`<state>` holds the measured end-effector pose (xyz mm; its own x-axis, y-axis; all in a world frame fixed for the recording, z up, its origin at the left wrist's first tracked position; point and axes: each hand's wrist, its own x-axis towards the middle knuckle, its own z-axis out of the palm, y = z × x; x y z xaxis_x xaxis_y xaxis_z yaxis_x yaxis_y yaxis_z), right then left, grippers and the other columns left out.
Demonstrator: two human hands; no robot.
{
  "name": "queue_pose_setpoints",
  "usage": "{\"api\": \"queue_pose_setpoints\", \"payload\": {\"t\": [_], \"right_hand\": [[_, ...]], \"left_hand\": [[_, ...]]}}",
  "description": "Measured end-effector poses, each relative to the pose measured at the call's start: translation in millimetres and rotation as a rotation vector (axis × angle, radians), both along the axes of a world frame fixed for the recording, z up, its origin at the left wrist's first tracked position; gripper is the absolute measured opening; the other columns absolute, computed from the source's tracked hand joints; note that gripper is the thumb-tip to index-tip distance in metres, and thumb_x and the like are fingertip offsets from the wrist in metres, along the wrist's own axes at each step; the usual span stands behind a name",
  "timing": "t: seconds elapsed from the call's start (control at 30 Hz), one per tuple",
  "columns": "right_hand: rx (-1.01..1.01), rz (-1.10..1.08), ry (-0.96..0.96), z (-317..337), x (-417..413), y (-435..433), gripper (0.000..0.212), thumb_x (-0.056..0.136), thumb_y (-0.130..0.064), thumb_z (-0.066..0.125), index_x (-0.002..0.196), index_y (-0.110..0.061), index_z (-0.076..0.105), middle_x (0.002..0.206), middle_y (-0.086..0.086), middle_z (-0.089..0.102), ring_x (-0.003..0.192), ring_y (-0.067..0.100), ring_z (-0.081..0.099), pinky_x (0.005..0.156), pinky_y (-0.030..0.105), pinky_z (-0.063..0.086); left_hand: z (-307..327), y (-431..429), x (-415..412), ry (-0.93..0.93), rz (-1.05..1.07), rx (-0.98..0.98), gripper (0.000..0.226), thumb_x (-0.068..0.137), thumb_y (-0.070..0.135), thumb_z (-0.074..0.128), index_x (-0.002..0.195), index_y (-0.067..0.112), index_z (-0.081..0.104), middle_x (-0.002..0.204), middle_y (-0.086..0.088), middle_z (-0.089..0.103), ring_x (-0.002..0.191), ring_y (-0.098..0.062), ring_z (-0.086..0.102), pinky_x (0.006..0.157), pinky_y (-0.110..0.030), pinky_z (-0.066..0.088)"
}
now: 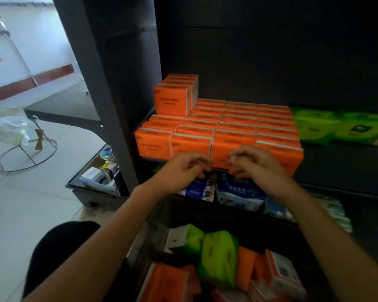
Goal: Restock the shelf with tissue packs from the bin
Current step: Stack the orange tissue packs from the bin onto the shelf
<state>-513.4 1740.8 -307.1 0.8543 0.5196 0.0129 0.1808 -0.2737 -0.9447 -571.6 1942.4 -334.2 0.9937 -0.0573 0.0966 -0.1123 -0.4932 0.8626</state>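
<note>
Orange tissue packs [238, 127] fill the dark shelf [336, 168] in several tight rows, with a second layer of orange packs [172, 101] started at the back left. My left hand [181, 171] and my right hand [258, 164] hover side by side just in front of the front row. Their fingers are loosely curled and hold nothing. Below my forearms stands the dark bin [238, 227]. In it lie green tissue packs [216, 256], orange packs [170, 282] and a white-and-orange pack [286, 273].
Green packs [336, 127] lie on the same shelf to the right of the orange rows. Blue-and-white packs [238, 192] sit on the shelf below. At left stand the shelf's upright post [109, 118], a low tray of small goods [100, 173] and a wire stool [24, 149].
</note>
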Motion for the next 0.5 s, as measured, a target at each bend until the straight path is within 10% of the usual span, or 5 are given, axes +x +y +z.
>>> {"api": "queue_pose_setpoints", "payload": {"t": [0.3,0.5], "right_hand": [[-0.261,0.074,0.137,-99,-74,-59,0.011,0.093,-0.008,0.057,0.087,-0.013,0.065,0.081,0.005,0.065,0.067,0.012,0.060,0.055,0.010,0.045],[-0.415,0.073,0.244,-165,-99,-74,0.023,0.090,-0.010,0.057,0.074,-0.025,0.062,0.079,0.008,0.066,0.060,0.013,0.060,0.052,0.016,0.042]], "left_hand": [[-93,-65,-45,0.229,-0.073,0.147,0.024,0.092,0.007,0.049,0.104,0.021,0.064,0.090,0.002,0.069,0.085,-0.014,0.067,0.081,-0.033,0.055],[-143,-86,-79,0.383,-0.184,0.342,0.024,0.089,0.003,0.052,0.106,0.012,0.067,0.091,-0.005,0.070,0.074,-0.010,0.059,0.064,-0.017,0.044]]}}
